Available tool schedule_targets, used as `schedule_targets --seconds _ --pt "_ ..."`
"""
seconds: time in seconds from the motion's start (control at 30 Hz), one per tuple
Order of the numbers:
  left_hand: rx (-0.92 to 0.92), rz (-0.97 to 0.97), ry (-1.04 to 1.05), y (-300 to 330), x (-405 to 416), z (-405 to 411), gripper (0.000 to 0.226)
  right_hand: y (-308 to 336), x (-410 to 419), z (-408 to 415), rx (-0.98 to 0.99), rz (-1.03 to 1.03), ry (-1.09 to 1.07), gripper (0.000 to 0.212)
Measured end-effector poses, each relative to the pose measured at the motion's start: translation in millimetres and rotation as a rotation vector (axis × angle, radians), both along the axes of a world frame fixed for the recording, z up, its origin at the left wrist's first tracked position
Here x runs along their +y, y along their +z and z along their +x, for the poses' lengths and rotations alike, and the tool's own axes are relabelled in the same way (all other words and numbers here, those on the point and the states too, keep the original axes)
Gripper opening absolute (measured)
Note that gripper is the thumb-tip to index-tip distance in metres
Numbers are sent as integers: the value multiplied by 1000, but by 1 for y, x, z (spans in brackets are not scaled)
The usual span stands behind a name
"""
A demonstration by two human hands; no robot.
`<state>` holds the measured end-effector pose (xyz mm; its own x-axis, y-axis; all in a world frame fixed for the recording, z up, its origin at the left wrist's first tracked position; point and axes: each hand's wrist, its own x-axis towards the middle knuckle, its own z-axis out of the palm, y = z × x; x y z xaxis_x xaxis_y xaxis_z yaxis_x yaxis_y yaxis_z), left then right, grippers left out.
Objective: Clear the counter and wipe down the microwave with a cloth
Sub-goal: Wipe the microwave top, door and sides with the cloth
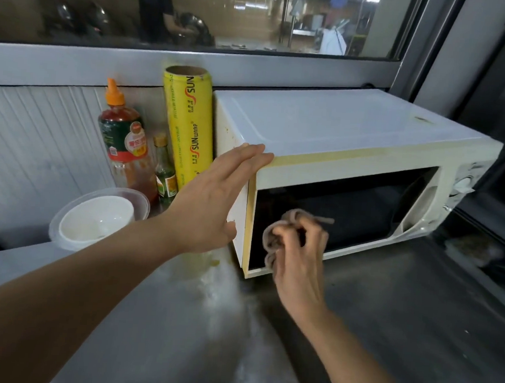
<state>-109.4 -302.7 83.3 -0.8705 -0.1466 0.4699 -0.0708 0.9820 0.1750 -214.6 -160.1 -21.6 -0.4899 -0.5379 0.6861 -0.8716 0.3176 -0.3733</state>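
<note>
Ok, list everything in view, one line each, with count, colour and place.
cream-white box microwave: one, on the steel counter, right of centre.
yellow cling-wrap roll: one, upright, beside the microwave's left wall.
orange-capped red sauce bottle: one, left of the roll.
small green glass bottle: one, in front of the roll.
white bowl in clear plastic tub: one, counter's left.
grey steel counter: one, foreground.
brownish crumpled cloth: one, against the dark door.
left hand: flat on the microwave's top-left corner.
right hand: grip on the cloth.
</note>
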Motion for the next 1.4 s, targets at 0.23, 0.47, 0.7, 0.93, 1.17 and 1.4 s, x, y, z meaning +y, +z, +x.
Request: schedule_targets --seconds 0.23,0.47,0.7,0.93,1.17,1.4 --pt "23 28 4 -5 2 -4 111 14 6 -45 -120 -281 -226 38" --pt "11 39 28 -5 6 -4 110 -42 9 -48 -359 -248 -303 35" --pt "17 35 55 -6 12 -6 108 -47 -26 18 -448 -169 -290 30" --pt "52 16 43 -4 11 -3 102 -65 -25 22 -458 -132 -28 31" --pt "106 51 46 -13 12 -12 104 -52 29 -112 -431 -151 -373 30" --pt "90 37 26 -12 10 -14 107 -50 37 -155 -590 -253 -522 22"
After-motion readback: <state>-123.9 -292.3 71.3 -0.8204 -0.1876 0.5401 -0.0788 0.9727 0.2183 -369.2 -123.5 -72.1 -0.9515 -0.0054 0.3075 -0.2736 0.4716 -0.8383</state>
